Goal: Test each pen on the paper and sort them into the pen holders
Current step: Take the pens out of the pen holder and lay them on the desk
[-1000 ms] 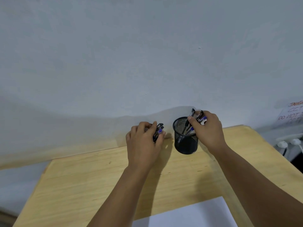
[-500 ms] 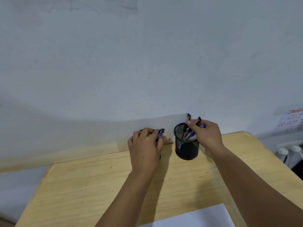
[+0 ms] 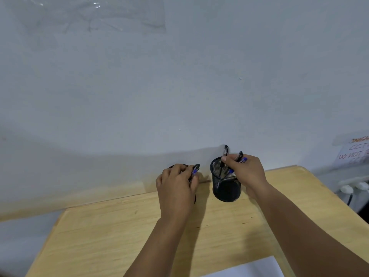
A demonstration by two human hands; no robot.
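Two black mesh pen holders stand at the back of the wooden table, near the wall. The right holder is in plain sight with pens sticking up out of it. My right hand curls over its top and grips several of those pens. The left holder is almost wholly hidden behind my left hand, which grips a bunch of pens with blue parts at its rim. A corner of white paper shows at the bottom edge.
The pale wall rises right behind the holders. At the far right hangs a handwritten paper notice, and below it white plugs with cables sit beyond the table's right edge.
The view has tilted up, so hands and holders sit lower in the frame. Both hands keep their grip on the pens over the two holders.
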